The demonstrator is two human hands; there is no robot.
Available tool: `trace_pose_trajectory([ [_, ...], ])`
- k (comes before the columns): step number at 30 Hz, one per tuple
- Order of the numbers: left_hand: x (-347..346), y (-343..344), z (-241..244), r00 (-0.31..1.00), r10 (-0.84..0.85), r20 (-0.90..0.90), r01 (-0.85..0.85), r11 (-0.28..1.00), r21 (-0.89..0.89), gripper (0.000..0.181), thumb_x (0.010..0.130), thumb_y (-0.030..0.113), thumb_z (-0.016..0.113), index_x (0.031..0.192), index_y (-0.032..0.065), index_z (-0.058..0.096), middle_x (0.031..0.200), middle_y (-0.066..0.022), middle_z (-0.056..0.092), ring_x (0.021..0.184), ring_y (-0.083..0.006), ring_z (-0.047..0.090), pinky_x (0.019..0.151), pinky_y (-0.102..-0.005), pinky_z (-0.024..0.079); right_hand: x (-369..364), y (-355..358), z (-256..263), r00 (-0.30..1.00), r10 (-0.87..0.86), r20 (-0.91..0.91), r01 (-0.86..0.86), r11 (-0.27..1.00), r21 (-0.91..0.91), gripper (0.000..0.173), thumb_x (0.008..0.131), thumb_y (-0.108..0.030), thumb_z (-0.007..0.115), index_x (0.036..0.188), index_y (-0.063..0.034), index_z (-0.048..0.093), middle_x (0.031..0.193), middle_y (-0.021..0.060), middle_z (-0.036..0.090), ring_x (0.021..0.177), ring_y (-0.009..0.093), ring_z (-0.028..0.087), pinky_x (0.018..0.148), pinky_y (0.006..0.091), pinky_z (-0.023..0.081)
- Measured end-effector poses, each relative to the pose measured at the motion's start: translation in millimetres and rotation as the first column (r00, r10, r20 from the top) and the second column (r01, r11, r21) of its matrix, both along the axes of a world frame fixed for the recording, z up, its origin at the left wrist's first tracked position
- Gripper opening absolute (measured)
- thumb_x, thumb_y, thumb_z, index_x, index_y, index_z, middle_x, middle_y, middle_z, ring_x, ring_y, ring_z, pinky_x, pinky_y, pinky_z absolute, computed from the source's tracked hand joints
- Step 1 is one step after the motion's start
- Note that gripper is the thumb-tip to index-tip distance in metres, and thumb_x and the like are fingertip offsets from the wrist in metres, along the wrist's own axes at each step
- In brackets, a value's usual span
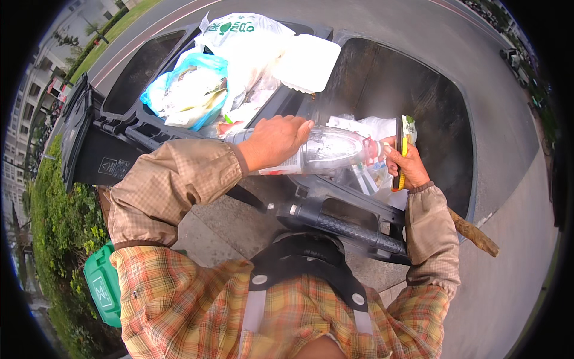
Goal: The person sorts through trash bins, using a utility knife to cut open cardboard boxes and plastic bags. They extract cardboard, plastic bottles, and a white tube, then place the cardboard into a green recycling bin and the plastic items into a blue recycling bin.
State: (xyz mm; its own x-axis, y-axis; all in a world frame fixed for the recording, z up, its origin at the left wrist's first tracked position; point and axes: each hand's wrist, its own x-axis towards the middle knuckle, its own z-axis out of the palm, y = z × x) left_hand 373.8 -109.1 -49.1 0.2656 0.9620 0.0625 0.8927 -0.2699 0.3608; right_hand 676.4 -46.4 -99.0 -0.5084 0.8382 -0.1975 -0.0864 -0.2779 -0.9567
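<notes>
A large clear plastic bottle lies sideways across the front of an open dark wheeled bin. My left hand is closed over the bottle's body from above, near its base. At the bottle's neck is my right hand, its fingers around a tool with a yellow and black handle; the tool's working end cannot be made out. The thumb and fingers of that hand also touch the cap end. Below the bottle, inside the bin, lie plastic bags and other litter.
A second bin at the left is heaped with a white bag, a blue bag of rubbish and a white foam container. A wooden stick juts out beside my right sleeve. A green bin and a hedge stand at the left.
</notes>
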Motion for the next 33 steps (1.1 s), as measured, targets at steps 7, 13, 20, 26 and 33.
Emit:
trace_pose_trajectory([
  [7,10,-3,-19,0.999,-0.042,0.012,0.041,0.997,0.068,0.039,0.096,0.025,0.025,0.103,-0.0012,0.052,0.091,-0.018,0.056,0.086,-0.0338,0.053,0.077,-0.0402,0.042,10,-7,16,0.995,-0.016,0.098,0.007,0.996,0.092,0.024,0.082,-0.014,0.065,0.1,-0.0021,0.056,0.071,-0.0016,0.05,0.052,0.003,0.043,0.044,0.0179,0.032],
  [13,14,4,-40,0.997,-0.021,0.068,0.009,0.985,0.171,0.032,0.095,0.021,0.029,0.097,-0.0014,0.051,0.085,-0.016,0.053,0.08,-0.0328,0.051,0.072,-0.0401,0.041,7,-3,32,0.963,-0.04,0.266,-0.001,0.988,0.153,0.023,0.079,-0.015,0.068,0.097,-0.0049,0.057,0.07,-0.0038,0.049,0.053,0.003,0.04,0.046,0.0178,0.029],
  [20,22,12,-53,0.998,-0.047,-0.044,0.057,0.96,0.274,0.02,0.089,0.015,0.039,0.098,0.0016,0.051,0.098,-0.01,0.048,0.088,-0.0239,0.046,0.074,-0.0347,0.032,11,1,28,0.957,-0.028,0.287,0.018,0.999,0.039,0.022,0.077,-0.015,0.07,0.091,-0.0056,0.056,0.066,-0.0034,0.049,0.051,0.003,0.038,0.044,0.0184,0.028],
  [26,25,9,-61,0.996,-0.019,-0.09,0.042,0.963,0.265,0.023,0.086,0.014,0.046,0.106,0.0018,0.051,0.101,-0.0095,0.049,0.09,-0.0229,0.046,0.076,-0.0355,0.032,12,13,24,0.968,0.031,0.249,-0.03,1.0,-0.007,0.028,0.075,-0.013,0.071,0.097,-0.0016,0.058,0.071,0.0019,0.057,0.05,0.004,0.042,0.043,0.018,0.032],
  [33,27,11,-69,0.992,-0.027,-0.12,0.065,0.942,0.329,0.029,0.084,0.013,0.051,0.11,0.001,0.049,0.102,-0.0092,0.05,0.09,-0.0223,0.047,0.076,-0.0357,0.033,16,12,43,0.936,0.081,0.341,-0.078,0.997,-0.023,0.035,0.075,-0.013,0.071,0.104,0.0,0.057,0.074,0.0014,0.057,0.052,0.003,0.042,0.043,0.0174,0.032],
])
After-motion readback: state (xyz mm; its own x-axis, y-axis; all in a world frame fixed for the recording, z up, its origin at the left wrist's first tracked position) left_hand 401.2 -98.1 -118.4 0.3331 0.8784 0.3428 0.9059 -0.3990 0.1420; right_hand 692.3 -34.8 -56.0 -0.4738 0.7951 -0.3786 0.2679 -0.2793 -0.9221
